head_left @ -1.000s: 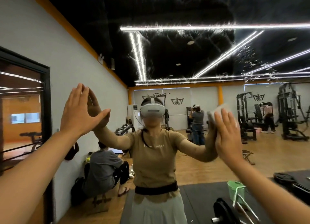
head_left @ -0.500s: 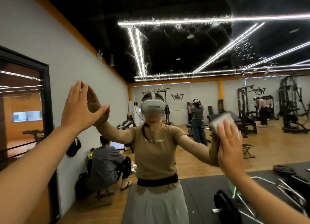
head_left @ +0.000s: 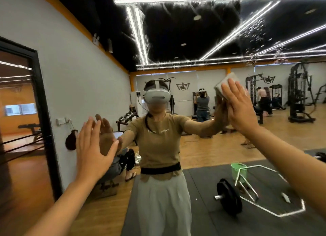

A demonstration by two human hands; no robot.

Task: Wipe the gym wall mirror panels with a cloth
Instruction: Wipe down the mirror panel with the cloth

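The folded pale grey cloth (head_left: 225,84) sits flat against the large wall mirror panel (head_left: 202,32), up at the right, level with the reflected head. Its long axis runs on a slant, from lower left up to upper right, and the upper corner pokes out past the fingertips.

In the reflection a small green plastic bucket (head_left: 239,170) stands on the dark rubber floor mat (head_left: 202,200), just behind a silver hexagonal lifting bar (head_left: 275,193) with a black weight plate (head_left: 228,197) on its near end. What the bucket holds I cannot tell from here.

The right hand (head_left: 238,106) is spread flat, fingers straight and only slightly fanned, palm pressing the cloth onto the glass; nothing is curled round it. The left hand (head_left: 93,147) is lower and to the left, also flat with straight, nearly closed-up fingers and the thumb stuck out sideways, palm laid bare on the mirror and meeting its own reflection. It carries nothing. Both forearms reach up from the bottom corners.
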